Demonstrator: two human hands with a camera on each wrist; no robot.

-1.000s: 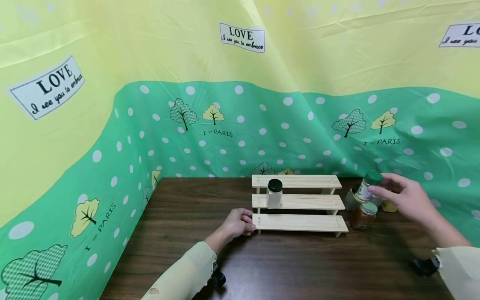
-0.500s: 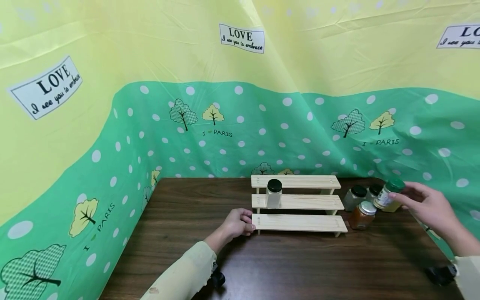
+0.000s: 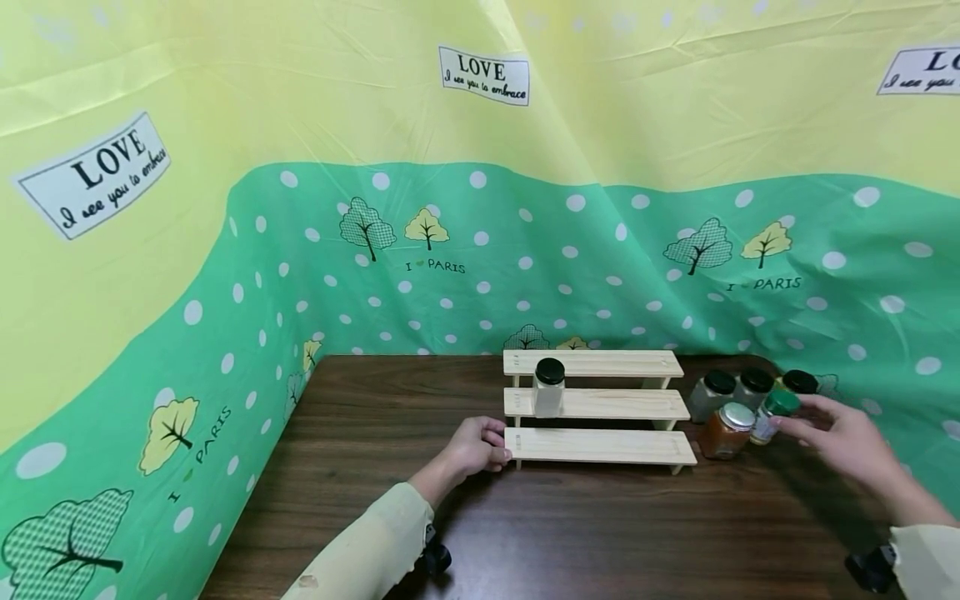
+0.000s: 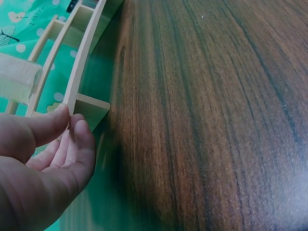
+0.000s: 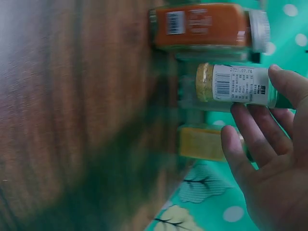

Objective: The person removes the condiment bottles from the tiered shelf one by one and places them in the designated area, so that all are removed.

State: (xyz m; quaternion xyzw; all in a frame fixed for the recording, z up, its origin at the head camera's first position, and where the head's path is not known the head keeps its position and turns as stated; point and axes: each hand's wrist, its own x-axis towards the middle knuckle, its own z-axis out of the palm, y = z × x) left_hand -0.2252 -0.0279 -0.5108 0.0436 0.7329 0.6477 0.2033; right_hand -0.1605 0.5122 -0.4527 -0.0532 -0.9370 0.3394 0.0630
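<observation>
My left hand (image 3: pixel 474 446) pinches the left end of the lowest board of a three-tier wooden shelf rack (image 3: pixel 600 446). Thumb and fingertips meet at that board's corner in the left wrist view. On the middle tier, toward the left, stands a black-lidded clear jar (image 3: pixel 549 390). My right hand (image 3: pixel 847 437) holds a small green-capped spice bottle (image 5: pixel 240 85) near its cap, upright. In the right wrist view its base appears slightly above the table. Left of it is a silver-lidded jar of orange-red spice (image 3: pixel 726 432). A yellow-filled jar (image 5: pixel 202 143) stands close behind the bottle.
Two other black-lidded jars, a left one (image 3: pixel 711 398) and a right one (image 3: pixel 752 387), stand behind the orange-red jar, right of the rack. The dark wood table (image 3: pixel 600 533) is backed by a green and yellow printed cloth (image 3: pixel 480 208).
My right hand has carried the green-capped bottle rightward, then down beside the orange-red jar, from above the jars. The bottle has gone from tilted to upright. My left hand stays on the rack.
</observation>
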